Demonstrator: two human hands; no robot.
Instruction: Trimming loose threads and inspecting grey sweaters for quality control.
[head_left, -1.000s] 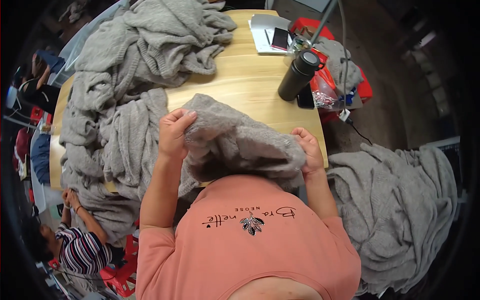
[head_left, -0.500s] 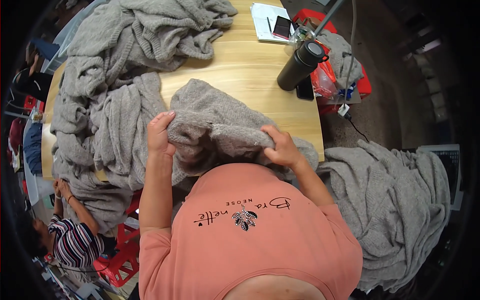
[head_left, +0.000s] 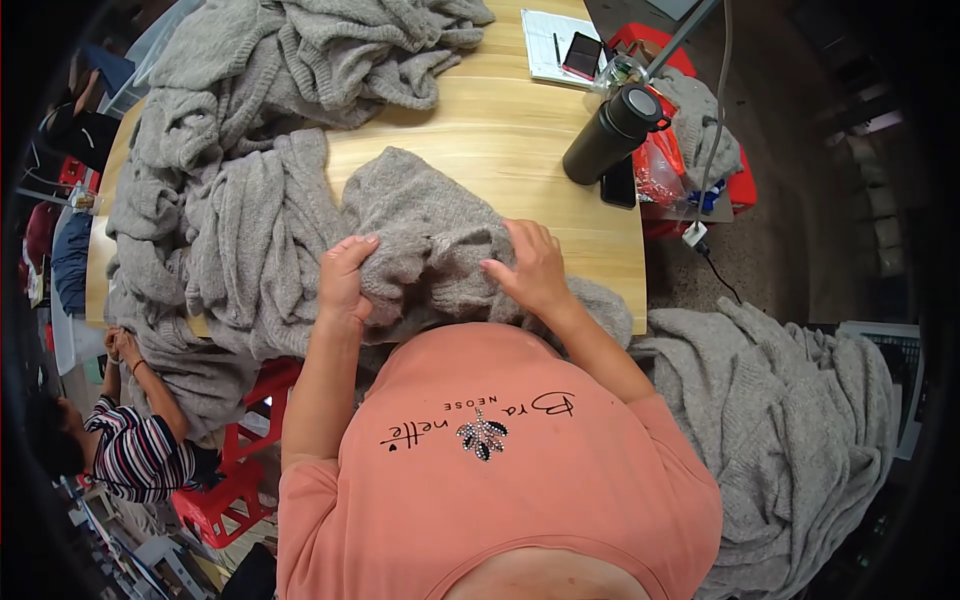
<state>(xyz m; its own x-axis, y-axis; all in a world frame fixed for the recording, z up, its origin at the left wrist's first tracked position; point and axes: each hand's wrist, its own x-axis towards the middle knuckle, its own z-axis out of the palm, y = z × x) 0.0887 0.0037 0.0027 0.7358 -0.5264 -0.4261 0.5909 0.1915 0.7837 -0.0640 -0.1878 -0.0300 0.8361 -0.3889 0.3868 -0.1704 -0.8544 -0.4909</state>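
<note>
A grey knitted garment lies bunched over the table's near edge, in front of my body. At its left side my left hand is closed on the knit, thumb on top. My right hand grips the right part of the same garment, its fingers curled over the fabric and the thumb pointing inward. Between the hands the knit is gathered into folds with a dark hollow. The lower part of the garment drops out of sight by my shirt.
Heaped grey knits cover the table's left side; another heap lies at right. A black bottle, phone and papers stand along the right edge. Red stools and a person in stripes are at left.
My hands have come closer together, the left moving right and the right moving left and up. The knit between them is more bunched. The view has shifted slightly.
</note>
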